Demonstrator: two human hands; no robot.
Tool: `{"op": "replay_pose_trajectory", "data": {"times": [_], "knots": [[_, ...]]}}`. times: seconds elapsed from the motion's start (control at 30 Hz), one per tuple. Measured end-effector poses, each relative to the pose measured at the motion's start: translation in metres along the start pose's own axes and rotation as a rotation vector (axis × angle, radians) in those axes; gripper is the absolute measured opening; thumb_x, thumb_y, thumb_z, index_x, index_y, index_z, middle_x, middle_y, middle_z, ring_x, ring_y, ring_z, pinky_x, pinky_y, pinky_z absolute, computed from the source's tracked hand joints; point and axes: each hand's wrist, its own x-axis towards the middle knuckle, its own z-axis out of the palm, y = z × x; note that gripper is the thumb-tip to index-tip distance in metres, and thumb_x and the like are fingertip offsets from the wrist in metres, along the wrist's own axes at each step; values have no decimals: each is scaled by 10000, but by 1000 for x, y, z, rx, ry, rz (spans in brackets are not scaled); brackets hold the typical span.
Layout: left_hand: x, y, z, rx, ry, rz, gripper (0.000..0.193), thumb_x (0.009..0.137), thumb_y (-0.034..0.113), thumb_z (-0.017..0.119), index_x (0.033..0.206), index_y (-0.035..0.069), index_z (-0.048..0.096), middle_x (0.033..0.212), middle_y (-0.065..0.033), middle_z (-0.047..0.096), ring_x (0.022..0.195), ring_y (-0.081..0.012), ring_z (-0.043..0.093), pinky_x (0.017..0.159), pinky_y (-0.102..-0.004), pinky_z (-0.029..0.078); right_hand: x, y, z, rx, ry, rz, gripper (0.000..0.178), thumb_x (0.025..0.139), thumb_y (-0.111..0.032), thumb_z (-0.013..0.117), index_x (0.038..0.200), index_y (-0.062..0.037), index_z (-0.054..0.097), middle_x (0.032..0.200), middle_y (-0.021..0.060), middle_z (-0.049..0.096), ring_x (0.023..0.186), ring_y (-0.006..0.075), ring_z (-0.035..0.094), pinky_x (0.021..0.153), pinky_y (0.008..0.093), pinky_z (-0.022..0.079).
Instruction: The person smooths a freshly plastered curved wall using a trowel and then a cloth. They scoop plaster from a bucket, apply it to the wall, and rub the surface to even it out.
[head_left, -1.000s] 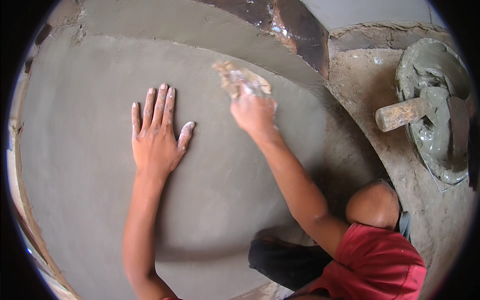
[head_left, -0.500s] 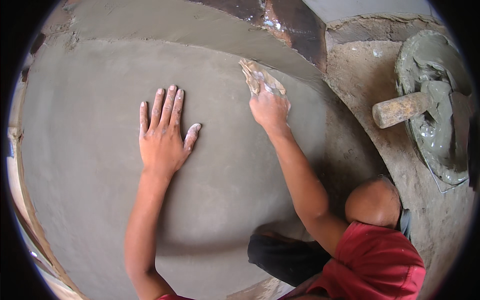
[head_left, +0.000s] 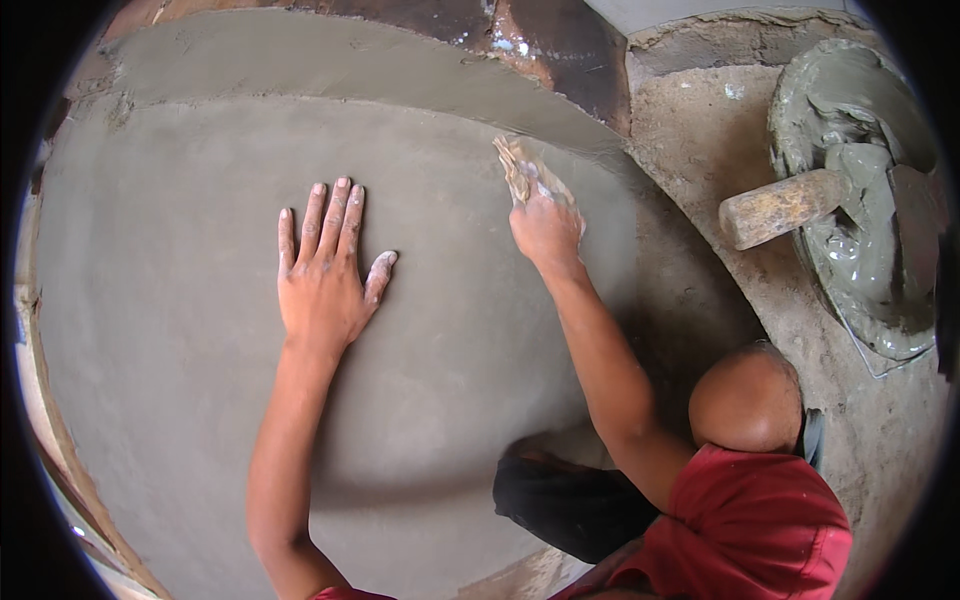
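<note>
View from the wearer's head, darkened at the rim by the round lens. A broad, smooth surface of damp grey cement [head_left: 180, 300] fills the middle, its left and lower edges cut off. The bare left hand [head_left: 322, 285], smeared with pale residue, lies flat on it, fingers extended and thumb out, its palm hidden. The right hand [head_left: 547, 228] is closed around a crumpled tan pad [head_left: 515, 170] of thin, folded material; knuckles cover part of it, so whether it is paper, cloth or sponge is hard to tell. The pad pokes out beyond the grip, up and to the left, near the curved ridge of grey cement [head_left: 350, 65]. At far right, a cement-caked round bucket [head_left: 783, 120] is partly lost in the dark rim. A trowel's worn wooden handle [head_left: 780, 208] juts over its side. A red sleeve [head_left: 755, 510] occupies the lower right.
</note>
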Motion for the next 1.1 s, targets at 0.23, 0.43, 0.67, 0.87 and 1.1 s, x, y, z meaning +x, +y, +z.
{"op": "replay_pose_trajectory", "data": {"times": [0.23,0.43,0.67,0.87,1.1], "knots": [[6,5,-12,-7,-60,35,753,1031,527,542,1650,135,365,1717,-17,350,1605,-233,260,1330,-500,166,-28,-29,28,89,150,-392,618,960,-214,564,1574,-187,501,1589,5,546,1396,414,545,1134,578,445],[6,7,-12,-14,-66,54,757,1028,518,556,1648,131,362,1716,-25,350,1600,-239,272,1332,-497,168,10,19,27,83,62,55,680,989,-315,534,1645,-238,370,1400,214,665,1273,431,644,1096,573,464],[9,7,-36,21,-83,110,743,1028,541,543,1638,143,395,1695,-10,385,1587,-221,298,1331,-497,182,-18,-8,41,171,169,-368,619,943,-227,591,1557,-208,516,1504,105,599,1383,409,555,1164,547,421],[7,5,-31,14,-64,130,743,1026,541,546,1636,144,399,1691,-10,391,1585,-217,300,1333,-493,180,18,48,42,172,124,74,634,955,-244,553,1583,-203,477,1463,186,616,1321,416,602,1125,552,456],[8,9,-39,5,-98,121,761,1022,509,573,1649,133,360,1708,-20,362,1593,-230,284,1334,-490,179,8,47,73,122,426,-283,634,969,-254,515,1600,-232,453,1457,199,620,1241,413,661,1126,511,479]]}}
